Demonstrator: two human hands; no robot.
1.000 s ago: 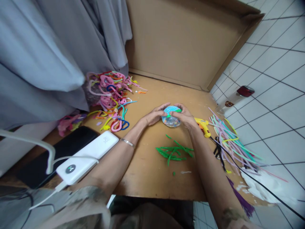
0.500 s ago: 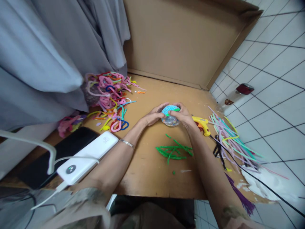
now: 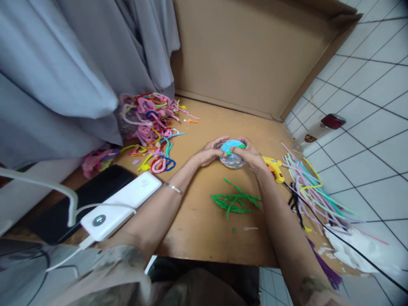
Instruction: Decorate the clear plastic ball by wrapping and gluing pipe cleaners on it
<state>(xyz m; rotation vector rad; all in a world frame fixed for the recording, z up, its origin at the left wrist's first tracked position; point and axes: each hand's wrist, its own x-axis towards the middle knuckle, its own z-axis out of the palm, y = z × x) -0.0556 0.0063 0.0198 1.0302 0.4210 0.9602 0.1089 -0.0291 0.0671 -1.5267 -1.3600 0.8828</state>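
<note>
A round disc, light blue and green on its upper part and clear or shiny lower down, is held above the middle of the table. My left hand grips its left edge, thumb on the front. On the opposite edge my right hand is closed, its thumb pressing near a green strip on the face. Fingers behind the disc are hidden. Several green pipe cleaner pieces lie on the table just below the disc. Right of my right wrist rests a yellow glue gun.
Tangled pink and multicoloured pipe cleaners are heaped at the back left. A white power bank and a black phone lie left. Straight pipe cleaners, a bottle and white tissue are on the right. A cardboard panel stands behind.
The whole view has shifted slightly, so everything sits a little further right. Both hands keep the same hold on the disc.
</note>
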